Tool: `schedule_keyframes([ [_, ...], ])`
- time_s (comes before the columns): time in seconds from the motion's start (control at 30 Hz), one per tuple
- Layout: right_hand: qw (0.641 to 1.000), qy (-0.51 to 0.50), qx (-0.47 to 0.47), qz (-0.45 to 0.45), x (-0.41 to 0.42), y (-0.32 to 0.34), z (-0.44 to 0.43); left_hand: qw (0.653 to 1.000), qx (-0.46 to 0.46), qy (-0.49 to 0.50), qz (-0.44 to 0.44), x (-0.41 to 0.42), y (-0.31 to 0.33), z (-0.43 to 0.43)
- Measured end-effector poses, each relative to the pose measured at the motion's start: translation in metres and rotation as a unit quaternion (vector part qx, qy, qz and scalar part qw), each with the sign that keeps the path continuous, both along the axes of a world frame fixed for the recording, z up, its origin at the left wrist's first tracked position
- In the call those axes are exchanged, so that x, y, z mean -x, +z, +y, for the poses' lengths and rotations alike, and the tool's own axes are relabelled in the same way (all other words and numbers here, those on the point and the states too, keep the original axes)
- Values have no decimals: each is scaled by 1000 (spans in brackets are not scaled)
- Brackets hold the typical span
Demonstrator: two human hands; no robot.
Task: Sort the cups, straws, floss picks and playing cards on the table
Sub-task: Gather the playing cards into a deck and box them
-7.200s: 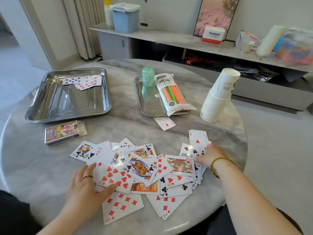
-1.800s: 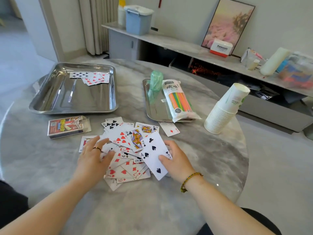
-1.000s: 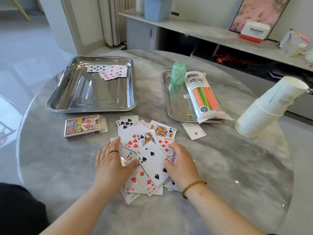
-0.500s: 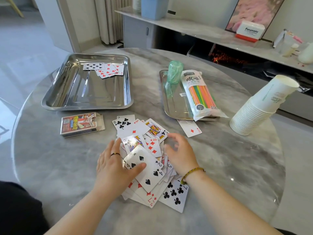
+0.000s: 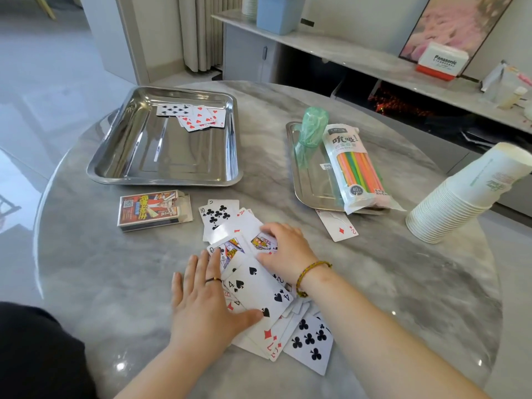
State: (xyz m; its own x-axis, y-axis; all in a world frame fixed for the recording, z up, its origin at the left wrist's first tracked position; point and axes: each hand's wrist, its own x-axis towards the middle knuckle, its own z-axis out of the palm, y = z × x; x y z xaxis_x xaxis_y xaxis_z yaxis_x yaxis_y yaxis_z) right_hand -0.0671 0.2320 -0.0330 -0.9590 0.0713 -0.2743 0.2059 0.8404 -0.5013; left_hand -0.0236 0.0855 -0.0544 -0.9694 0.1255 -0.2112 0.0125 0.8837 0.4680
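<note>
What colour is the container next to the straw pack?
The container is translucent green, clearest in the head view.

Could not read most of the card pile [image 5: 259,286], overlapped card on card and covered by the left hand [image 5: 201,309] on its near-left and the right hand [image 5: 285,249] on its far side. Saw only part of the top of the cup stack [image 5: 460,197], cut by the right edge, and only the lower part of the blue bin [image 5: 277,15], cut by the top edge. Could not tell what the green container [image 5: 312,131] held.
</note>
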Motion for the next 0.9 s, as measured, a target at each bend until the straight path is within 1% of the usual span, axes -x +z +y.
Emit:
schedule_keyframes([
  [0.1, 1000, -9, 21, 9, 3, 7, 3, 1000, -3, 2, -6, 2, 0, 1],
  [0.17, 1000, -2, 1, 26, 18, 14, 3, 1000, -2, 3, -13, 4, 2, 2],
  [0.37, 992, 122, -17, 21, 72, 15, -34, 1000, 5, 4, -31, 7, 2, 3],
  [0.43, 986, 155, -53, -3, 82, 11, -42, 999, 8, 5, -35, 7, 3, 2],
  [0.53, 968, 204, -145, -24, 88, 9, -46, 999, 11, 6, -40, 8, 4, 3],
  [0.6, 959, 221, -174, -29, 88, 11, -44, 999, 14, 6, -42, 8, 4, 2],
  [0.67, 957, 220, -184, -47, 86, 14, -39, 999, 19, 4, -42, 7, 3, 3],
  [0.73, 959, 205, -181, -73, 82, 16, -30, 999, 21, 0, -38, 7, 3, 3],
  [0.9, 979, 140, -87, -117, 65, 24, -2, 999, 19, -1, -32, 6, 2, 3],
])
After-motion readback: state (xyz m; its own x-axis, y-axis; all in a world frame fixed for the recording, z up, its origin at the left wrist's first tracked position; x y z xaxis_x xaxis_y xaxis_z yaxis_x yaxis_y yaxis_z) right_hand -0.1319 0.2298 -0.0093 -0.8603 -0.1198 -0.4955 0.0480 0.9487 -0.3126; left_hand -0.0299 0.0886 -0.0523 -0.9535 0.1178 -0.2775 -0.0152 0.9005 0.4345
